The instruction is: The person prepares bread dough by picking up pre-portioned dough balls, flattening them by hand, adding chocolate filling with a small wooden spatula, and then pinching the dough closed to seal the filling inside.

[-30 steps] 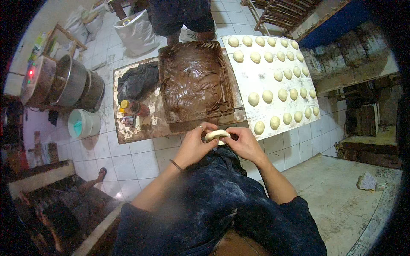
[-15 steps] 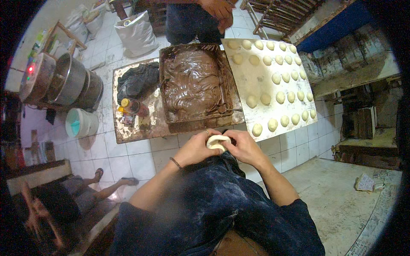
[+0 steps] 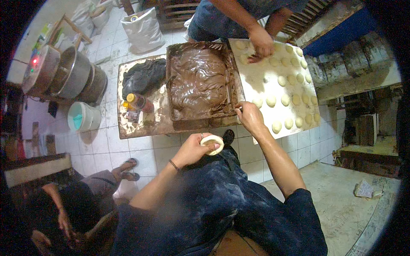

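Glare on brown paste, dark corners

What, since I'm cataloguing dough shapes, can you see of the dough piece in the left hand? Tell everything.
The dough piece is pale cream, smooth and soft-looking, roughly round, with a thick raised rim around a hollowed middle, where no filling shows. The left hand alone holds it, thumb in the hollow; its underside is hidden. The open side faces the camera. It is held in the air, nearer the wearer than the tray of brown paste, clear of the right hand.
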The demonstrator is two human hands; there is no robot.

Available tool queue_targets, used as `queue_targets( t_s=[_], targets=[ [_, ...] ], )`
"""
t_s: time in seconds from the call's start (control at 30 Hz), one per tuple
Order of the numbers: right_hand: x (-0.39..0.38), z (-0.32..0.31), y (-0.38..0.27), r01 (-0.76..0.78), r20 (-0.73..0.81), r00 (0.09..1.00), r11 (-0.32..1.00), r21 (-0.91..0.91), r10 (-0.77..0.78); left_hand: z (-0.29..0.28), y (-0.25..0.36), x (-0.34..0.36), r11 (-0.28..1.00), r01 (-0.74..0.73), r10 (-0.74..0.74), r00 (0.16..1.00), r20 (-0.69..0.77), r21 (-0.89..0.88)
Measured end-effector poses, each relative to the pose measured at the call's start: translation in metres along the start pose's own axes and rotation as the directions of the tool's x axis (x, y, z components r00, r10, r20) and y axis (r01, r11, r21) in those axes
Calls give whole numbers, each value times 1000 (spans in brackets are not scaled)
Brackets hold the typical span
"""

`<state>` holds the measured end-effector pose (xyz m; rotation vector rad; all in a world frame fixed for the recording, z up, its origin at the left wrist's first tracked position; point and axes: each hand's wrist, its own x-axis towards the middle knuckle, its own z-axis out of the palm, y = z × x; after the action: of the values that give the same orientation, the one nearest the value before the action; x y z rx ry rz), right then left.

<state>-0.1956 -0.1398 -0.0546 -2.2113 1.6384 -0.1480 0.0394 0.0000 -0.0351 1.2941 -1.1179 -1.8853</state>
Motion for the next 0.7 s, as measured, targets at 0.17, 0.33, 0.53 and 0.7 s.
queue_targets(
  t_s=[0.17, 0.33, 0.53, 0.7],
  targets=[
    [14, -4, 3, 77, 89, 994, 980, -183, -61, -2, 12, -11, 980, -107, 98, 993, -59, -168],
    [8, -4, -12, 101, -30, 995, 988, 121, -98, -13, -10, -11, 986, -89, 66, 984, -167, -138],
    [9, 17, -16, 150, -4, 988, 961, 232, -153, -19, -27, -8, 957, -138, 76, 968, -240, -255],
    [23, 22, -17, 76, 228, 961, 943, 325, -156, -36, -32, -12, 972, -117, 50, 950, -308, -203]
  ],
)
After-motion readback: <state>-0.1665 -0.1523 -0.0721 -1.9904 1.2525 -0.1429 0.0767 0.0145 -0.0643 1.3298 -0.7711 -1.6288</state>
